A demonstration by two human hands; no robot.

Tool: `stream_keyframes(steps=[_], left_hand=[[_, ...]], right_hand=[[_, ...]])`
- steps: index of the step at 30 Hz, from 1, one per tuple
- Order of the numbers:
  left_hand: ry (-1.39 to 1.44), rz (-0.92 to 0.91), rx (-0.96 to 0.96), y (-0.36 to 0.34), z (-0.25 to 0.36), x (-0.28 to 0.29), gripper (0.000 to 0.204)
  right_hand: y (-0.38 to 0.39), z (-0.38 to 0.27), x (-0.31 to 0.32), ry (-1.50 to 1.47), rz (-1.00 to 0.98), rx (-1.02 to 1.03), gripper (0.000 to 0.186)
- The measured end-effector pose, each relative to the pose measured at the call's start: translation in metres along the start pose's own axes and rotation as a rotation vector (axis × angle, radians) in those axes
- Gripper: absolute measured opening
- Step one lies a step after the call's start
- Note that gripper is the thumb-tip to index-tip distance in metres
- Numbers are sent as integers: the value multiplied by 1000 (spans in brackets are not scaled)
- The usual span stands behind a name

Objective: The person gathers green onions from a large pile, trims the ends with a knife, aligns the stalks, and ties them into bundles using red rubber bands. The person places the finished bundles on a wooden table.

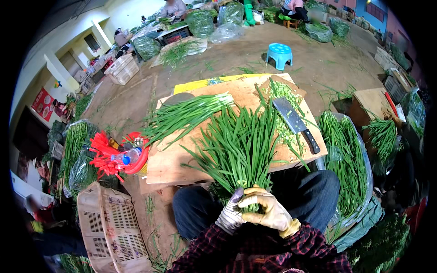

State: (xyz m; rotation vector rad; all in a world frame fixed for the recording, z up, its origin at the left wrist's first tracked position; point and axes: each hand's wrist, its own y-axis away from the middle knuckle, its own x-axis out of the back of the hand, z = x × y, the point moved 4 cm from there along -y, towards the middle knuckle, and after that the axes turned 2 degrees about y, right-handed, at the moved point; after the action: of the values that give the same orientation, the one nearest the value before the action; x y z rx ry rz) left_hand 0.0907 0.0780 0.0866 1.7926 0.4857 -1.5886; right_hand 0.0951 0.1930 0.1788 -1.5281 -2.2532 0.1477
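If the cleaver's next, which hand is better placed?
Probably the right hand: the cleaver lies on the board's right side, its black handle angled back toward the person, nearer this hand. Both hands hold the green bunch, so the left hand would have to hold it alone.

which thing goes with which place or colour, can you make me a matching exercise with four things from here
1. knife
2. stool
3. bunch of greens
4. plastic strips

A. red, left of the board
B. between left hand and right hand
C. black-handled, lying on the board
D. light blue, beyond the board

Pairs: 1-C, 2-D, 3-B, 4-A
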Motion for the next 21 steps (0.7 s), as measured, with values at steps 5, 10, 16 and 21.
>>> stream_keyframes(steps=[5,10,16,21], left_hand=[[-244,100,-47,11,7,24,44],[-414,182,17,26,0,20,59],[-842,315,-1,46,-23,-2,60],[-1077,303,113,45,-17,-4,62]], right_hand=[[14,-3,0,-351,-15,-185,25],[51,44,41,-565,512,-556,41],[38,129,6,-1156,171,-788,71],[38,158,-2,-1057,363,-646,64]])
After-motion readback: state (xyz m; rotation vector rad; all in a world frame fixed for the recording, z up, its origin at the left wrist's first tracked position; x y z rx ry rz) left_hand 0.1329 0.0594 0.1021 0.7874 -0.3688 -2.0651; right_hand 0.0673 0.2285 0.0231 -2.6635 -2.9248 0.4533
